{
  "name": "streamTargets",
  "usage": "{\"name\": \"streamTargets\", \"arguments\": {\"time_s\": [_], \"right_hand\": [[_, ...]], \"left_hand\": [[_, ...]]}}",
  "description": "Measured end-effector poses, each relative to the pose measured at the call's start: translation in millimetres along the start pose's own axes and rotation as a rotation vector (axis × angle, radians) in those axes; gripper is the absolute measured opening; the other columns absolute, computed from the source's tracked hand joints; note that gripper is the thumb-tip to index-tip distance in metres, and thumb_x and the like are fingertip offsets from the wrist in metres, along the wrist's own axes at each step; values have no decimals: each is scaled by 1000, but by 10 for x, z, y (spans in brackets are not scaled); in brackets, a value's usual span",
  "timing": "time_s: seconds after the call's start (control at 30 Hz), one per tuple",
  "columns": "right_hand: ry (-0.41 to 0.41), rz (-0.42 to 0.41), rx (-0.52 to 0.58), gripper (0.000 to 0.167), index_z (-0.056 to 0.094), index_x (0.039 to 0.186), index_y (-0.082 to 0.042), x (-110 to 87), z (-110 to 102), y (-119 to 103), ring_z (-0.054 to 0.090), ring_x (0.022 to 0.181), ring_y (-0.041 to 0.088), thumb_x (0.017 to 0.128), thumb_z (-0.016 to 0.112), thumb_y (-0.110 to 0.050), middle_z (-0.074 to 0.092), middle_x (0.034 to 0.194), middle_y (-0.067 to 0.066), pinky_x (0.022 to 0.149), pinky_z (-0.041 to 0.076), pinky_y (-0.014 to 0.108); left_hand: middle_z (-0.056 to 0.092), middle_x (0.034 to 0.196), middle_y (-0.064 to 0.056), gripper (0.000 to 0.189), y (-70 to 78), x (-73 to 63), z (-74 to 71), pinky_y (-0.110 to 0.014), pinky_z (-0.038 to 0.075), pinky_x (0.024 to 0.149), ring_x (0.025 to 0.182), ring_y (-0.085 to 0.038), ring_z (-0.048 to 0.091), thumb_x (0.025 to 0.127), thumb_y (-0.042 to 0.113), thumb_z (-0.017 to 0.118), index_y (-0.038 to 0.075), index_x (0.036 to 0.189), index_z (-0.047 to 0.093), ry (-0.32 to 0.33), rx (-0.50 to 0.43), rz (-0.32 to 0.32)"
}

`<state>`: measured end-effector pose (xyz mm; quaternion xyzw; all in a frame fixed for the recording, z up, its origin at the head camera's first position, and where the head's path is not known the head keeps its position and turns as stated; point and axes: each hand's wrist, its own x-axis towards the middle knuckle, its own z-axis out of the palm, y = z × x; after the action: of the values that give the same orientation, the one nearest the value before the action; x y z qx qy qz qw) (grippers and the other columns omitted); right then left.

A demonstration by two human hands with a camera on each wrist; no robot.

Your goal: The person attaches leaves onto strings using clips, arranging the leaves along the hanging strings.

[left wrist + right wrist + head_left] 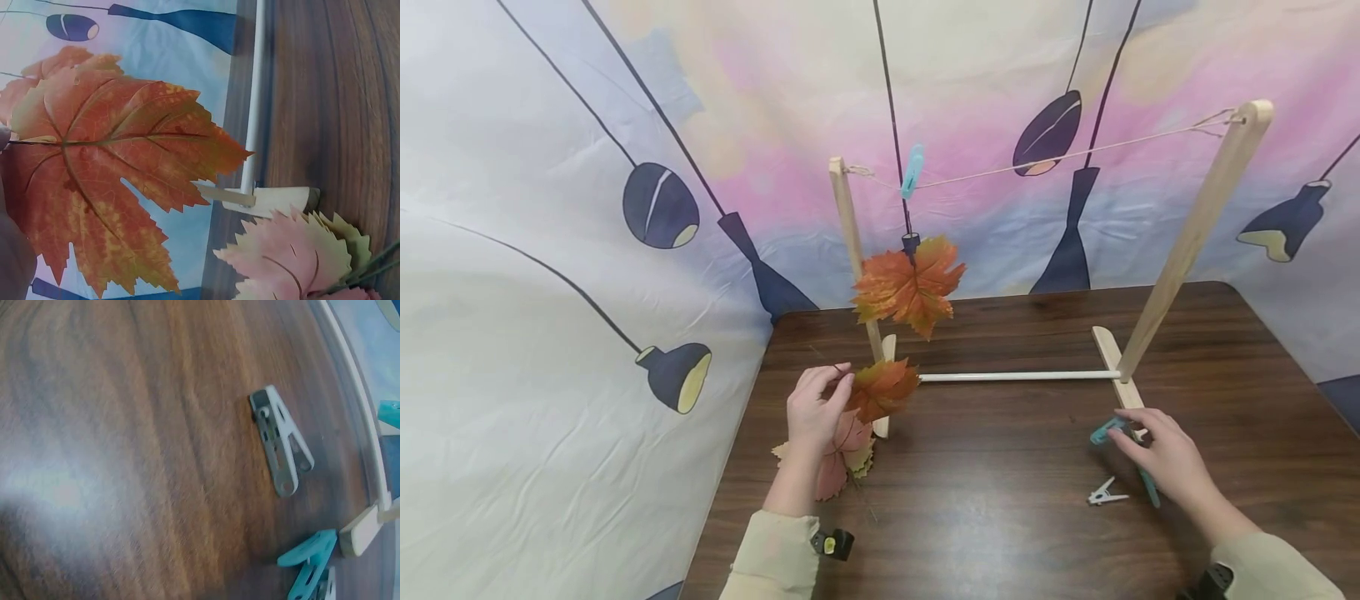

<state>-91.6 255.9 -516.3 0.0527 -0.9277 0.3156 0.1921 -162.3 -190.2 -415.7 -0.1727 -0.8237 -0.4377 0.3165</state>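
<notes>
My left hand (pixel 816 408) pinches the stem of an orange artificial maple leaf (pixel 883 390); this leaf (pixel 119 144) fills much of the left wrist view. Over on the right, my right hand (pixel 1168 454) holds a teal clothespin (pixel 1105 430) between thumb and fingers, above the table. Just below that hand lie a white clothespin (pixel 1105 493) and another teal clothespin (pixel 1150 487), partly covered by the hand. A second orange leaf (pixel 913 283) hangs beneath a teal clothespin (pixel 913 171) clipped near the left end of the string (pixel 1000 172).
The string runs between two wooden posts (pixel 1195 242), joined low down by a white rod (pixel 1018 377). Pink and cream leaves (pixel 842 458) lie on the dark wooden table (pixel 985 467) at the left. A lamp-patterned cloth (pixel 760 100) hangs behind.
</notes>
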Motion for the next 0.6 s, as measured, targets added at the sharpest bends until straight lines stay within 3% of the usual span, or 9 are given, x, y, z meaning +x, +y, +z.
{"name": "streamTargets", "arguments": {"time_s": [0.2, 0.3, 0.43, 0.6], "right_hand": [[64, -14, 70, 32, 64, 105, 2, 42, 2, -61, 52, 78, 0, 74, 75, -1, 59, 95, 10, 64, 40, 11], [82, -3, 88, 33, 63, 106, 2, 83, -24, -101, 47, 80, -9, 75, 74, 0, 59, 96, 11, 64, 41, 12], [83, 55, 83, 32, 62, 109, 4, 189, -107, -177, 38, 85, -17, 80, 72, -6, 58, 99, 14, 66, 39, 14], [68, 138, 131, 34, 59, 115, 6, 339, -223, -291, 38, 86, -16, 88, 66, -14, 54, 106, 16, 70, 36, 4]], "left_hand": [[68, 90, -8, 9, 68, 57, 58, -15, 49, 64, 80, -13, 59, 82, 1, 70, 4, 91, 71, -6, -53, -35], [68, 91, -9, 9, 100, 99, 88, -17, 49, 65, 81, -15, 59, 83, 3, 69, 4, 93, 71, -10, -38, -20], [68, 89, -6, 15, 147, 149, 129, -20, 50, 65, 81, -16, 58, 85, 6, 68, 4, 99, 71, -27, -12, -9], [67, 89, -5, 17, 175, 186, 194, -20, 50, 65, 81, -16, 58, 85, 5, 68, 3, 102, 70, -20, 2, 41]]}}
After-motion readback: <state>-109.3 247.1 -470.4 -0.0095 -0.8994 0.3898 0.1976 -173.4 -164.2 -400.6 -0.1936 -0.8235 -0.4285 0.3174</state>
